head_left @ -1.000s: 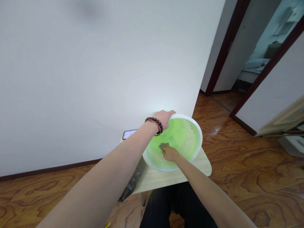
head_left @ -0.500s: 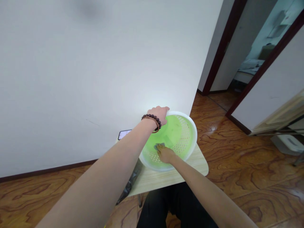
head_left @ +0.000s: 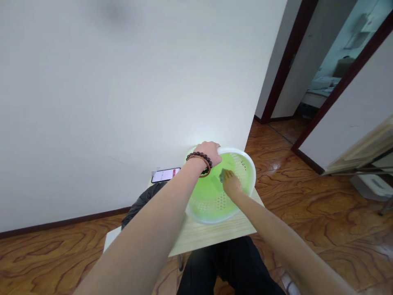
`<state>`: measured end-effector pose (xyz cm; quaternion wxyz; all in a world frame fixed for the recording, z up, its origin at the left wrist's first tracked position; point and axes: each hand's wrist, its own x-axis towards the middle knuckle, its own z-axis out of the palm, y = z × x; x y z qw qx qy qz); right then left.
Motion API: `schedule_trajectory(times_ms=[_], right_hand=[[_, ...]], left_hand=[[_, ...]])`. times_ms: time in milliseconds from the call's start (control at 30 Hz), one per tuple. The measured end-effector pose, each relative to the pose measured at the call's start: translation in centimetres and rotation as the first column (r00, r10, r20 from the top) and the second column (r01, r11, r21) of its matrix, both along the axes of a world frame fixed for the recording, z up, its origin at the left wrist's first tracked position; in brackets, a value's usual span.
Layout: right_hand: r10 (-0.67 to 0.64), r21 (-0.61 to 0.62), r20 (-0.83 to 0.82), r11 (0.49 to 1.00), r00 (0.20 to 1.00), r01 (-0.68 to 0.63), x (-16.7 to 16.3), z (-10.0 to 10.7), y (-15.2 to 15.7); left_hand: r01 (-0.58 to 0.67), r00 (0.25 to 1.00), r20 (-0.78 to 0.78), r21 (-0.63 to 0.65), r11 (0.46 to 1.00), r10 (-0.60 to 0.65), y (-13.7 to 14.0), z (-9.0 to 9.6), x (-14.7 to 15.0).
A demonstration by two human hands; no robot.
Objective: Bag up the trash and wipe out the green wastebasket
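Observation:
A green plastic basket (head_left: 208,186) with a white rim and perforated sides sits tilted on a small light-wood table (head_left: 196,237). My left hand (head_left: 210,150), with a beaded bracelet at the wrist, is closed over the basket's far rim. Inside the basket, my right hand (head_left: 231,184) presses a small grey-blue cloth (head_left: 222,175) against the green surface, its fingers together over the cloth. Part of the basket's left side is hidden behind my left forearm.
A phone (head_left: 165,175) with a lit screen lies on the table's far left, by the white wall (head_left: 123,102). Black plastic (head_left: 143,200) lies beside my left forearm. A doorway stands at the right, and a white box (head_left: 373,186) rests on the floor there.
My right hand has moved the cloth up and to the right inside the basket. My left hand stays on the rim, shifted slightly. More of the phone and black plastic shows.

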<state>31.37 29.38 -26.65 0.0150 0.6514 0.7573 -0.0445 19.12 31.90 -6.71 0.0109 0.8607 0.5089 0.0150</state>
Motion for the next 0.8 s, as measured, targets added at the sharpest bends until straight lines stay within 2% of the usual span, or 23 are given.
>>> schedule_trajectory(times_ms=[33,100,200,267,333,367,400,500,567,633,667,700,767,800], right_hand=[[-0.014,-0.042,-0.036,0.999,0.999,0.012,-1.4,-0.8,-0.3],[0.046,-0.116,-0.175,0.991,0.983,-0.067,-5.1,-2.1,-1.0],[0.143,-0.007,-0.383,0.987,0.913,-0.158,-9.6,-2.8,-1.7],[0.229,0.072,-0.405,0.973,0.885,-0.218,-9.9,-2.6,-1.8],[0.253,0.062,-0.318,0.967,0.914,-0.246,-7.8,-2.1,-1.5],[0.229,0.028,-0.243,0.973,0.943,-0.229,-6.2,-1.9,-1.2],[0.153,0.025,-0.160,0.988,0.975,-0.151,-4.5,-1.8,-0.9],[0.008,0.079,-0.026,0.997,1.000,-0.006,-1.5,-1.7,0.4],[-0.071,0.044,-0.041,0.996,0.997,0.073,-2.5,-2.0,1.1],[-0.136,-0.072,-0.122,0.989,0.983,0.128,-5.8,-2.5,1.5],[-0.126,-0.141,-0.189,0.985,0.974,0.100,-7.7,-2.7,1.6],[-0.106,-0.159,-0.261,0.985,0.959,0.065,-9.5,-2.8,1.6],[-0.035,-0.121,-0.364,0.993,0.931,-0.010,-11.5,-2.9,1.5],[-0.009,-0.104,-0.372,0.994,0.928,-0.032,-11.6,-2.8,1.4]], left_hand=[[-0.013,1.000,0.014,-0.011,1.000,0.013,0.0,0.0,0.0],[-0.021,0.999,0.041,-0.026,0.999,0.022,-0.1,0.1,-0.1],[-0.020,0.998,0.052,-0.035,0.999,0.022,0.1,0.0,-0.2],[-0.028,0.999,0.041,-0.041,0.999,0.030,0.3,-0.1,-0.4],[-0.025,0.999,0.037,-0.043,0.999,0.026,0.5,-0.2,-0.6],[-0.014,0.999,0.040,-0.041,0.999,0.016,0.5,-0.3,-0.7],[-0.002,0.999,0.047,-0.038,0.999,0.003,0.6,-0.3,-0.8],[0.019,0.998,0.066,-0.037,0.999,-0.016,0.5,-0.1,-0.9],[0.008,0.998,0.064,-0.044,0.999,-0.005,0.4,0.0,-1.0],[-0.008,0.998,0.059,-0.045,0.999,0.011,0.3,0.2,-1.1],[-0.013,0.998,0.058,-0.043,0.999,0.016,0.3,0.2,-1.1],[-0.017,0.998,0.058,-0.041,0.999,0.019,0.3,0.2,-1.1],[-0.022,0.998,0.060,-0.040,0.999,0.024,0.3,0.2,-1.2],[-0.023,0.998,0.062,-0.042,0.999,0.025,0.3,0.2,-1.2]])
